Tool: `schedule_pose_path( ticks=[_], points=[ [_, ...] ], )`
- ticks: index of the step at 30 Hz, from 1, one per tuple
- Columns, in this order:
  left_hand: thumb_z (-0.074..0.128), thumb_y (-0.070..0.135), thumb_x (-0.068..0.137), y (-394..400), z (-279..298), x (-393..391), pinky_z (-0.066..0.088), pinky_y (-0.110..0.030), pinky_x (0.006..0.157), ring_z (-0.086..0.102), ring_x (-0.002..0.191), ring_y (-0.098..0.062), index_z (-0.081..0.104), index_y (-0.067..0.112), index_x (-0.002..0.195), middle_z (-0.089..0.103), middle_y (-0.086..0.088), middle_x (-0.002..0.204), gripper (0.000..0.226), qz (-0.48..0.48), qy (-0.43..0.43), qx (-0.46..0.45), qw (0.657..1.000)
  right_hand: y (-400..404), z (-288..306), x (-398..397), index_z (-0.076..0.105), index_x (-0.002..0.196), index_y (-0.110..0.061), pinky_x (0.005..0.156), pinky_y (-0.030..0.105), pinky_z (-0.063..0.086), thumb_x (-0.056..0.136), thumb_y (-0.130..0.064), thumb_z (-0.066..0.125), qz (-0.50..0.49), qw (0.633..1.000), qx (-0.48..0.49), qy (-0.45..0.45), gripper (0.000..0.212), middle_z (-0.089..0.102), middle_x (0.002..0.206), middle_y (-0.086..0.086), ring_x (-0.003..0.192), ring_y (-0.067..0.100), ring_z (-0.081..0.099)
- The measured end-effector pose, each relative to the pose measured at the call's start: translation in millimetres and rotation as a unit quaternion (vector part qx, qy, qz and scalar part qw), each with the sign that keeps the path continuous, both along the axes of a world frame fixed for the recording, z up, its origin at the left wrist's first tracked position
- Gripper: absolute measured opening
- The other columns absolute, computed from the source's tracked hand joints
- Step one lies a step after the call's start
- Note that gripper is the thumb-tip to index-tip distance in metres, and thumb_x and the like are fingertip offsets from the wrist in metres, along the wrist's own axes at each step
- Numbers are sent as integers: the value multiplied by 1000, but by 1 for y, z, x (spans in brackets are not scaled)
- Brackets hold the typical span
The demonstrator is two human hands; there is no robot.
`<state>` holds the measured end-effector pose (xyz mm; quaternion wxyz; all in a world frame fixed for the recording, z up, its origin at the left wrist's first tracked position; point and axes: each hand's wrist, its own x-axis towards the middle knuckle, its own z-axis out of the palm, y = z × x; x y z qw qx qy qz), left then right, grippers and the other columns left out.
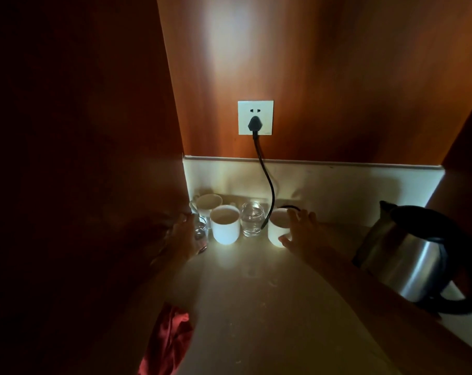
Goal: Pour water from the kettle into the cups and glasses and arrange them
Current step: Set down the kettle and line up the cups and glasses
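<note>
From your head camera, your left hand (pixel 185 236) sits at about nine o'clock of the cluster of vessels, its fingers curled round a small clear drinking glass (pixel 201 235) that stands on the pale stone tabletop (pixel 251 288); much of that glass is hidden behind the hand and in shadow. Your right hand (pixel 301 234) is at about three o'clock of the cluster, thumb and fingers wrapped round the side of a white ceramic cup (pixel 278 228), gripping it.

Between your two hands stand a white ceramic mug (pixel 225 224), filled with liquid close to its rim, and just to its right a clear ribbed glass tumbler (pixel 252 219) holding water. Behind them, at about eleven o'clock, a second white handled mug (pixel 208 204) stands in the corner against the cream backsplash (pixel 337 185).

The stainless steel electric kettle with black handle and lid (pixel 413 258) is at three o'clock on the tabletop, well apart from the cups, beyond your right forearm. A black power cord (pixel 268 185) runs down from a black plug in the white wall socket (pixel 255 117) at twelve o'clock, ending behind the cup in your right hand. A crumpled red cloth (pixel 167 339) lies at seven o'clock by the tabletop's near edge.
</note>
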<state>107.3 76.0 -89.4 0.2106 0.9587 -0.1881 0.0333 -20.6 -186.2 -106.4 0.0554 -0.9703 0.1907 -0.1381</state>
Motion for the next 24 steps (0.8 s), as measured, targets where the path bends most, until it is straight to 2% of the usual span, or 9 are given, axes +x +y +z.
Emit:
schedule_pose_path(
  ticks=[2,7,11,15,18,21,24],
  points=[
    [72,38,83,-2,0,4,42,-41,98,46,129,-31,46,16,137,47,-11,139,64,5,-7,6,1000,1,-2,5,58,129,1,73,45,51,68,-24,86,-4,1000,13,-5,72,59,120,27,102,44,55],
    [76,33,81,-7,1,9,40,-39,101,43,132,-30,40,16,143,45,-7,143,73,0,-4,16,1000,0,-1,12,54,132,7,81,47,50,70,-22,88,5,1000,17,-18,77,59,124,27,109,43,54],
    [76,36,80,-9,0,10,41,-41,102,45,130,-33,39,18,143,45,-9,143,75,9,5,21,1000,0,-2,15,60,121,8,74,48,53,62,-21,92,-5,1000,-1,-2,73,63,114,28,99,45,58],
    [75,39,80,-7,3,3,42,-37,101,44,132,-32,34,22,145,43,-6,146,80,19,3,47,999,5,7,13,49,136,0,87,43,47,79,-24,75,-22,999,-23,18,67,57,133,19,115,38,51],
    [77,41,79,-5,9,-7,45,-37,98,49,130,-32,27,21,148,42,-5,148,88,30,-6,62,998,9,15,6,49,135,-1,87,47,48,80,-25,74,-33,998,-56,20,66,55,133,21,115,39,51],
    [79,46,75,3,21,-30,49,-43,97,55,124,-33,28,19,147,41,-5,146,92,48,-17,61,997,21,31,-5,48,137,-3,88,47,48,84,-33,73,-20,995,-94,15,65,49,137,21,119,38,51],
    [74,48,79,18,27,-54,53,-45,93,59,119,-32,34,21,145,42,-6,138,82,37,-65,101,992,42,51,-13,51,134,-6,92,46,48,90,-30,65,37,998,-44,-28,52,51,132,18,118,36,52]
  ],
)
